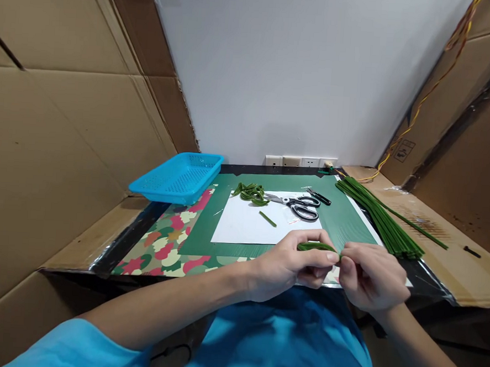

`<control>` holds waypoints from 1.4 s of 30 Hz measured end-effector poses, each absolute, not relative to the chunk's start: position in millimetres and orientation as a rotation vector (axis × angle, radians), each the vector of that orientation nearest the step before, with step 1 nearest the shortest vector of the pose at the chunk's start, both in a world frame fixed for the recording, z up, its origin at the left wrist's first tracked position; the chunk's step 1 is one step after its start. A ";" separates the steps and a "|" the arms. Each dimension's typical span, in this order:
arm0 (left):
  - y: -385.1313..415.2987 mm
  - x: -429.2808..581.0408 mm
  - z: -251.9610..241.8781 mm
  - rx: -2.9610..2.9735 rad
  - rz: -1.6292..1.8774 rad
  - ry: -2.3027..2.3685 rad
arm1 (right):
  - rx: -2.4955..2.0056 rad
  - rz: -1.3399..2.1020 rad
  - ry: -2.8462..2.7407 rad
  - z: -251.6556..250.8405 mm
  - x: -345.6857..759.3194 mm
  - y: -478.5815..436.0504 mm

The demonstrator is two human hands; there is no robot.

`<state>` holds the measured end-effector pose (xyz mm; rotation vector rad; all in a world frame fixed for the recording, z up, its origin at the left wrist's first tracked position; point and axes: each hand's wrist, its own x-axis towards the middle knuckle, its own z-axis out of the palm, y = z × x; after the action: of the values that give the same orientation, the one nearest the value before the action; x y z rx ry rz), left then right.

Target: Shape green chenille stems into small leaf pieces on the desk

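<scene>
My left hand (298, 259) is closed around a bent piece of green pipe cleaner (316, 246) near the front edge of the table. Beside it, my right hand (372, 274) pinches the end of the same piece, with the fingertips of both hands nearly touching. The pinched tip is mostly hidden by the fingers. Beyond my hands, a pile of bent green pieces (250, 192) lies on white paper (238, 224). One short straight piece (267, 218) lies apart from it. Scissors (297, 204) with black and white handles rest beside the pile, blades pointing left.
A blue plastic basket (179, 171) stands at the back left. A small black-handled tool (319, 197) lies behind the scissors on the green mat (350, 226). On the right are a bundle of long green pipe cleaners (379, 216) and a black screw-like piece (472, 251). Cardboard walls flank the table.
</scene>
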<state>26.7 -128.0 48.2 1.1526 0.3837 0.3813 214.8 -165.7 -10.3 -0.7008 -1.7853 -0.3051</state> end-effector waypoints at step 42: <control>3.3 9.6 17.0 1.562 0.666 0.554 | -0.881 0.815 -1.729 13.6 213.0 -12.2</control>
<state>9.6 3.3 17.0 1.5618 0.5545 0.6662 213.0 -12.2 13.6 -0.8806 -1.7293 0.8147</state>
